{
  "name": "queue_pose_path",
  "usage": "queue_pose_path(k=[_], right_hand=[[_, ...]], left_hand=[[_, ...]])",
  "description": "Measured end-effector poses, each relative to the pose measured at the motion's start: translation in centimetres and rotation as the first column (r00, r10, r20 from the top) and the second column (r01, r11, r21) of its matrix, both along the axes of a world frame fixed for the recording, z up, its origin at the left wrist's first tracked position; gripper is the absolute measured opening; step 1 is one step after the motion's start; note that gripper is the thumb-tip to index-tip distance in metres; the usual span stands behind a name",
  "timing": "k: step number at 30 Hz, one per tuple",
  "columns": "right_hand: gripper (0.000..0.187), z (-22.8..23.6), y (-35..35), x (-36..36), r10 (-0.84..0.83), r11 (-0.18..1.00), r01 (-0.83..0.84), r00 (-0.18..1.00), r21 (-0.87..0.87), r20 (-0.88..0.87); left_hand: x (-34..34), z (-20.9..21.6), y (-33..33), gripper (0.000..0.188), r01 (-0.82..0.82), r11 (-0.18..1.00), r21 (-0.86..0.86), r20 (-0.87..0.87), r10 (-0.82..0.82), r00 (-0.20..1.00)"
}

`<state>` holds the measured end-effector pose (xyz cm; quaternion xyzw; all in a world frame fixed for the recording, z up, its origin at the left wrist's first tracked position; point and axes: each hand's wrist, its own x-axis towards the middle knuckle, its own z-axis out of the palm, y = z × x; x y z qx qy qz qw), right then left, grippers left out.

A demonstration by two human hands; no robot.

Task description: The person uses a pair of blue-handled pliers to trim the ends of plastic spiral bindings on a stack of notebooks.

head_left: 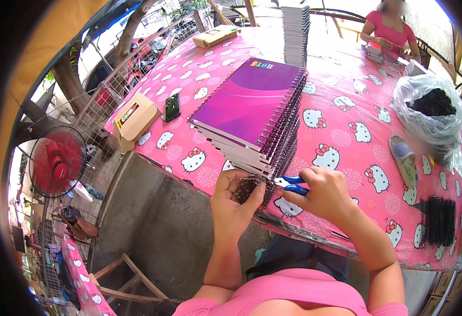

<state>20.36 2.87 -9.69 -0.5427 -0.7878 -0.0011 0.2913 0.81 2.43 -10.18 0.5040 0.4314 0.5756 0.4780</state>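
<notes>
A tall stack of spiral notebooks [246,102] with a purple cover on top stands at the table's near edge, its black coils along the right side. My left hand [231,203] is closed, thumb and fingers pinching a dark spiral coil [251,189] at the foot of the stack. How far this coil runs into a notebook is hidden. Blue-handled pliers [295,185] are gripped in my right hand [326,192], their metal jaws pointing left beside the coil, close to my left thumb. Whether the jaws touch the wire I cannot tell.
A phone [172,107] and a cardboard box [136,118] lie left of the stack. Another notebook stack [295,37] rises behind. Rightward are a plastic bag of black coils [426,105], a blue case [402,158] and loose coils [439,220]. A person [391,31] works at the far right.
</notes>
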Motion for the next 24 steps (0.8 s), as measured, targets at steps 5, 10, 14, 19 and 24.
queue_pose_path(k=[5,10,14,19,24], right_hand=[[0.052,-0.1,-0.1,0.0,-0.001,0.999,0.001,1.000,0.048,0.005],[0.054,0.3,1.1,0.3,0.054,0.947,-0.064,0.998,0.315,0.040],[0.055,0.7,-0.3,0.0,-0.026,0.973,0.026,1.000,-0.228,0.001],[0.057,-0.1,-0.7,1.5,-0.043,0.998,0.039,0.995,0.050,0.089],[0.057,-0.5,0.3,1.1,0.001,0.992,-0.014,0.995,0.127,0.103]], left_hand=[[0.0,-0.2,0.2,0.034,0.018,1.000,0.010,0.004,-0.018,1.000],[0.5,-0.5,0.1,0.034,-0.013,0.996,0.093,-0.050,0.018,0.999],[0.4,-0.5,0.1,0.035,-0.035,0.995,0.090,-0.036,0.038,0.999],[-0.1,-0.1,0.1,0.037,-0.015,0.999,-0.052,-0.033,0.014,0.999],[0.7,-0.8,0.1,0.037,0.010,1.000,-0.014,-0.052,-0.011,0.999]])
